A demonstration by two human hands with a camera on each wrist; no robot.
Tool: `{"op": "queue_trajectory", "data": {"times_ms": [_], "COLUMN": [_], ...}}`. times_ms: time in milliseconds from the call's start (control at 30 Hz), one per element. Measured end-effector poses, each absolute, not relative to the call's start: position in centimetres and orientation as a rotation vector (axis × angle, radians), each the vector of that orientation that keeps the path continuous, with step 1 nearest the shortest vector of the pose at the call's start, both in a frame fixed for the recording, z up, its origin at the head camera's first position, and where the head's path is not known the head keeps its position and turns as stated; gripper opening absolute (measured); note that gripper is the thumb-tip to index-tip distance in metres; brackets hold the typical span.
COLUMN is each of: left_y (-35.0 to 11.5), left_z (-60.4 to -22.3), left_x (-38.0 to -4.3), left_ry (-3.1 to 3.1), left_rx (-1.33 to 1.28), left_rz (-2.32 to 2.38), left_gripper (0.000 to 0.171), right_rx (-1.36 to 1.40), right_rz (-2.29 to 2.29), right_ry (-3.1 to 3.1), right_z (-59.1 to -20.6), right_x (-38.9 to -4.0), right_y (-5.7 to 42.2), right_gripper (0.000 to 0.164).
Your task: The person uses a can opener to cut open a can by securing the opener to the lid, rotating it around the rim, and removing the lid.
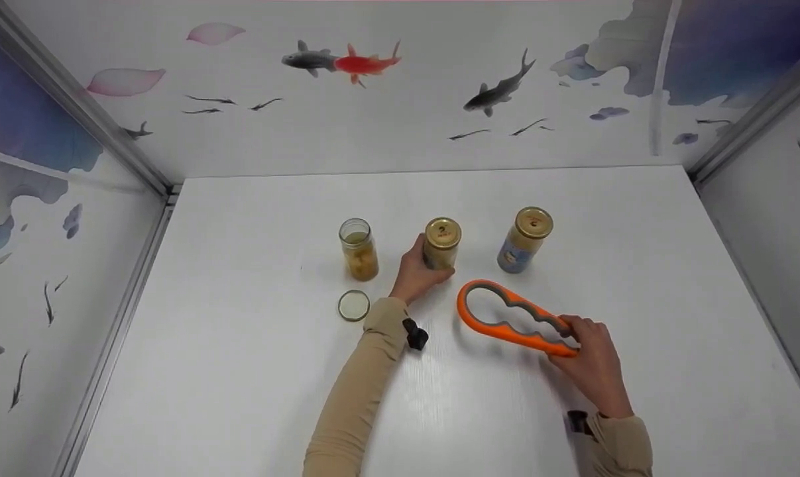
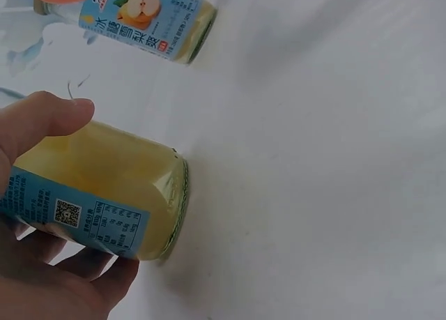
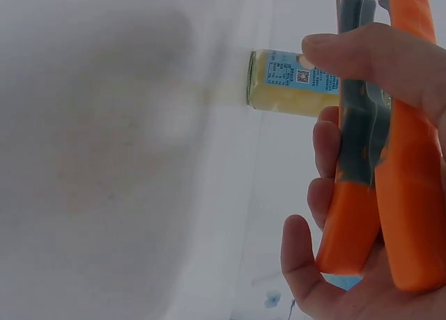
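My left hand (image 1: 418, 273) grips the middle glass jar (image 1: 441, 246), which has a gold lid and a blue label. In the left wrist view the thumb lies along one side of this jar (image 2: 111, 173) and the fingers curl round the other. My right hand (image 1: 592, 361) holds an orange and grey jar opener (image 1: 506, 331) by its handle ends, its rounded loop pointing toward the middle jar. In the right wrist view the two handles of the opener (image 3: 411, 194) lie across the palm, thumb over them.
Left of the gripped jar stands an uncapped jar (image 1: 360, 255) with yellowish pieces in liquid. A loose lid (image 1: 354, 305) lies in front of it. Another lidded jar (image 1: 525, 240) stands to the right. Printed white panels (image 1: 400, 132) enclose the white table (image 1: 240, 371) at the back and sides.
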State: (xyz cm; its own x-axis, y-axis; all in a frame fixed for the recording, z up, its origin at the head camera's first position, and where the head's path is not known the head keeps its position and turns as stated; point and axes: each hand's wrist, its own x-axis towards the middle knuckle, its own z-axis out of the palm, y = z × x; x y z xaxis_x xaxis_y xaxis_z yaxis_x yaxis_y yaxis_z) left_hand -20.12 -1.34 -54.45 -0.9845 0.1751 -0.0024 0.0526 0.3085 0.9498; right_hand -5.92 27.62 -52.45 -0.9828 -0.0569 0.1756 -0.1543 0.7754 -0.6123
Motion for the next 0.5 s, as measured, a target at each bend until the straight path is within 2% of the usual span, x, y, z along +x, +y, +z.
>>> {"op": "queue_trajectory", "data": {"times_ms": [500], "left_y": [-1.7], "left_z": [-54.0], "left_x": [-18.9], "left_ry": [2.448], "left_rx": [0.216], "left_rz": [1.754], "left_gripper": [0.081], "right_rx": [0.078], "right_rz": [1.066], "right_ry": [-2.831], "right_z": [-52.4], "right_x": [-5.9], "right_y": [28.3], "right_gripper": [0.046]}}
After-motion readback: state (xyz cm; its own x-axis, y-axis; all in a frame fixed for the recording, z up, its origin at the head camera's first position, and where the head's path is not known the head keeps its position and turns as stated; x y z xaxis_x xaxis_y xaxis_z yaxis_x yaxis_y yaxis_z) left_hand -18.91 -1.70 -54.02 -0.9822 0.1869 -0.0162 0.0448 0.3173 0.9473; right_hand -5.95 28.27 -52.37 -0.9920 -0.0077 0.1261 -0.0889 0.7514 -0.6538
